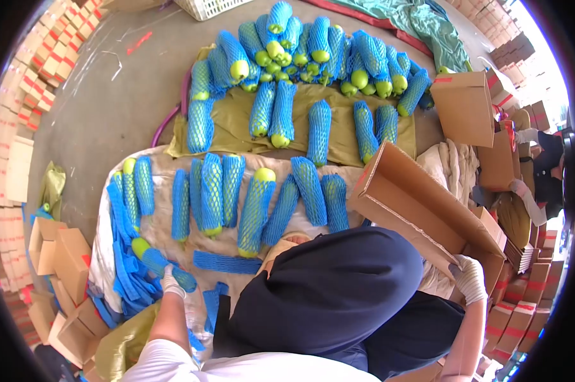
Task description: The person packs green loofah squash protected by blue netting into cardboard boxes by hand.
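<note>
My left hand (172, 284), in a pale glove, is closed on a long green gourd (149, 253) partly covered by a blue foam net sleeve. Beside it lies a heap of loose blue net sleeves (129, 280) on the pale blanket. My right hand (471, 279), also gloved, grips the edge of a long open cardboard box (427, 210), tilted beside my knee. Its inside shows bare cardboard. In front of my legs, several netted gourds (257, 210) lie in a row on the blanket. A flat blue sleeve (227, 261) lies nearer to me.
Many netted gourds (319, 38) are piled on an olive cloth (236, 121) ahead. Open cartons (71, 261) stand at left, another carton (464, 105) at right. Another person (545, 165) is at the far right. Stacked boxes (7, 172) line both sides. A white crate (214, 7) is at the top.
</note>
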`<state>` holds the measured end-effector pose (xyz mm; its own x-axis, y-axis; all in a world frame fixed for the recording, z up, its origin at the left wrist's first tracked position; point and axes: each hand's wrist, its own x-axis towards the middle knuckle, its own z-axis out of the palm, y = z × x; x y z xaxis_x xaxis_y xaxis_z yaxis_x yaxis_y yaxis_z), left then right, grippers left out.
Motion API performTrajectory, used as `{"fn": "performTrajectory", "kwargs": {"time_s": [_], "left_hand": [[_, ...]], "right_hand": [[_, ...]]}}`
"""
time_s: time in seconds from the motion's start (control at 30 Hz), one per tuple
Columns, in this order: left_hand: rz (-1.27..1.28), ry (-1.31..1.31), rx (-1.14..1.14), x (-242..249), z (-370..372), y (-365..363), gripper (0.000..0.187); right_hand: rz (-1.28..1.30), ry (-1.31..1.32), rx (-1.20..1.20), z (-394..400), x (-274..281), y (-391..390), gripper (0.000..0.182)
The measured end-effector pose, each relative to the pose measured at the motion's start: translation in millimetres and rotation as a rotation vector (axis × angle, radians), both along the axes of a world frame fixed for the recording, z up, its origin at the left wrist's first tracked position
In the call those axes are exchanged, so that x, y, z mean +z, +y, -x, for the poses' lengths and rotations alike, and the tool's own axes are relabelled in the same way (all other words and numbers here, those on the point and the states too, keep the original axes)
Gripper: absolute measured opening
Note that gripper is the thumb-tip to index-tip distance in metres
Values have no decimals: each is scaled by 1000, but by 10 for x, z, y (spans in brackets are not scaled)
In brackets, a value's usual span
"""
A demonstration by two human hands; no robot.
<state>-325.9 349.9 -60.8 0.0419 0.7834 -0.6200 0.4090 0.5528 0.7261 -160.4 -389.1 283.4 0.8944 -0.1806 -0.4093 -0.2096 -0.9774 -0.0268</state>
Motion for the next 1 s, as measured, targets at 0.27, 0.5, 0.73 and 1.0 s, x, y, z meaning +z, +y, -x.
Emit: {"fn": "performTrajectory", "kwargs": {"time_s": [0.27, 0.5, 0.73, 1.0], "left_hand": [[264, -260, -108, 936, -296, -286, 37], [92, -326, -479, 1388, -464, -630, 34], [259, -447, -639, 1769, -838, -1027, 37], [188, -432, -911, 1932, -1214, -1300, 50]], "right_hand": [[-34, 6, 21, 70, -24, -31, 25], [0, -5, 95, 86, 70, 89, 26], [-5, 11, 51, 118, 2, 11, 26], [-90, -37, 37, 161, -36, -98, 30]]}}
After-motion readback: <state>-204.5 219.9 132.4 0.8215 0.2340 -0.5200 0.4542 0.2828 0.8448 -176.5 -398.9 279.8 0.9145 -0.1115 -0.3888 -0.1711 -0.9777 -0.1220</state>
